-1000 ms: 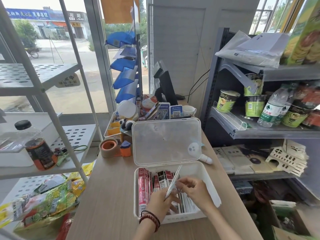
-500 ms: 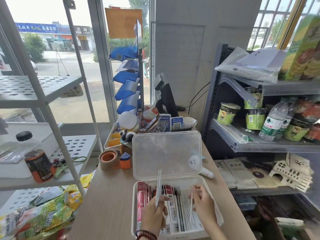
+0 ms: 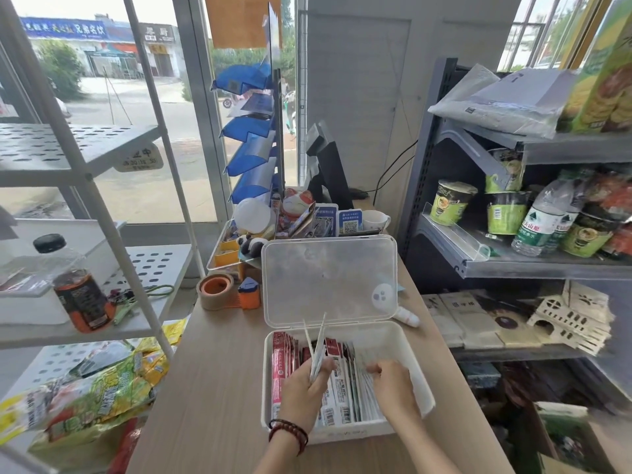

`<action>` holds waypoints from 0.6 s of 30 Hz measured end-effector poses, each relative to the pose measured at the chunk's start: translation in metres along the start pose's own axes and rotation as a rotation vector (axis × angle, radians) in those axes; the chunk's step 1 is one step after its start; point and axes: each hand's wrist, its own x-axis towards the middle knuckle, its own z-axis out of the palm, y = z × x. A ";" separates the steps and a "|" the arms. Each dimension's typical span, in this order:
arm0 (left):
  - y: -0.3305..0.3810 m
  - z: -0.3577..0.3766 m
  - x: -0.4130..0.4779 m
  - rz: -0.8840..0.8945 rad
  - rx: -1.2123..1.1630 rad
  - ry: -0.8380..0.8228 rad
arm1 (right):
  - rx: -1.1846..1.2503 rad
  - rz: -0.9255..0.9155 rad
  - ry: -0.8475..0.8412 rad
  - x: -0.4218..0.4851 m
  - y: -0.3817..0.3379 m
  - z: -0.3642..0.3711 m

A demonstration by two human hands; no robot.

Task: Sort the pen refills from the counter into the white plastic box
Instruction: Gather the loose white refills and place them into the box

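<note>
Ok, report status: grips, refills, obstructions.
Left grip holds thin refill packs raised over white box. Right grip down among filed packs, hold unclear. Lid open, nothing blocking.

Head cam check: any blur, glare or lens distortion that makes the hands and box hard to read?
Head view: window daylight washes out the sky; wide-angle bowing bends the white rack post; goods on the grey shelf at right are smeared; the left hand gripping pen refills, the right hand and the white plastic box read clearly, without glare.
</note>
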 end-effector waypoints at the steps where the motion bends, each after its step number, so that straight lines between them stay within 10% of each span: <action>1: -0.001 0.000 0.001 -0.001 0.005 0.000 | -0.026 0.025 -0.001 0.000 0.001 0.002; 7: 0.002 -0.003 -0.002 -0.051 -0.116 -0.039 | -0.110 -0.001 -0.023 -0.002 -0.001 0.002; 18: 0.005 -0.004 -0.003 -0.043 -0.127 -0.074 | 0.648 -0.202 -0.267 -0.016 -0.050 -0.033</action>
